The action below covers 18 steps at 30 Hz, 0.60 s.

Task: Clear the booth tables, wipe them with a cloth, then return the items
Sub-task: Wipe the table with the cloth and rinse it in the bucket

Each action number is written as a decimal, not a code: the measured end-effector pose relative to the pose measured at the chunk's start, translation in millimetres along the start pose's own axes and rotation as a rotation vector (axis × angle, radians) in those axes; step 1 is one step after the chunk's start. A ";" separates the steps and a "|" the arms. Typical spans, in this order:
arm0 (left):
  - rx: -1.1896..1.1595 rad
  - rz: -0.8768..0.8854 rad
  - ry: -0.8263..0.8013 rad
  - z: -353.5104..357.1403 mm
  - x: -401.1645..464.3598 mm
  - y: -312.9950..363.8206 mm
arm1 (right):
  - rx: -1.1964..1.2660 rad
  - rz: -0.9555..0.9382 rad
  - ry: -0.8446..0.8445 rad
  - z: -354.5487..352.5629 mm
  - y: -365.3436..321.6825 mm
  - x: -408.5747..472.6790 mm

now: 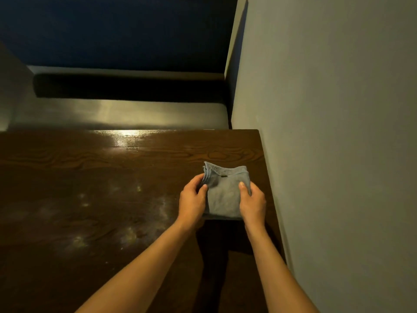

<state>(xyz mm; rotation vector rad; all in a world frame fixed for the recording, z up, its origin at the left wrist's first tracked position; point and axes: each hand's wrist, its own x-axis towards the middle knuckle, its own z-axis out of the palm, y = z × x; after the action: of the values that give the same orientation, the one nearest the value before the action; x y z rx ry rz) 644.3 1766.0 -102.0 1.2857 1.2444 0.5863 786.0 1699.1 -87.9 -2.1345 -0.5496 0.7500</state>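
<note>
A folded blue-grey cloth (223, 195) is held just above the dark wooden booth table (94, 190), near its right side. My left hand (191, 202) grips the cloth's left edge, thumb on top and fingers curled round the folded layers. My right hand (252, 204) grips its right edge, thumb pressed on the upper face. The cloth's lower edge is partly hidden behind both hands. The tabletop shows pale smears and a bright glare patch near its far edge.
A grey wall (338, 154) runs along the table's right side. Beyond the table's far edge lies a dark bench seat (121, 114) with a dark blue backrest (112, 30) above it.
</note>
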 end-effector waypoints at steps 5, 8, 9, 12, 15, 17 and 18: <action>-0.073 0.042 0.038 35.4 42.2 13.7 | -0.033 -0.124 0.070 -12.6 -5.3 55.8; -0.080 0.116 0.074 52.0 72.4 25.9 | -0.038 -0.181 0.137 -16.2 -14.3 88.2; -0.012 0.121 0.106 55.4 80.2 28.6 | -0.057 -0.168 0.140 -15.2 -14.5 97.4; 0.459 0.142 0.247 66.2 99.5 22.4 | -0.160 -0.127 0.115 -10.0 -5.4 121.7; 0.692 0.307 0.112 77.2 118.4 5.1 | -0.234 -0.233 0.025 1.0 9.3 133.3; 0.865 0.381 -0.040 84.3 132.8 -6.6 | -0.265 -0.299 -0.100 12.3 21.1 138.3; 0.955 0.408 -0.105 86.6 138.5 -10.8 | -0.292 -0.315 -0.155 18.0 25.9 140.7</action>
<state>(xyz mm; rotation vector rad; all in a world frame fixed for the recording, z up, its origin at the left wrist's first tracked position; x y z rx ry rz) 761.6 1852.9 -176.1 2.3688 1.2092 0.1689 880.2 1777.8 -163.7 -2.1870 -1.1078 0.6923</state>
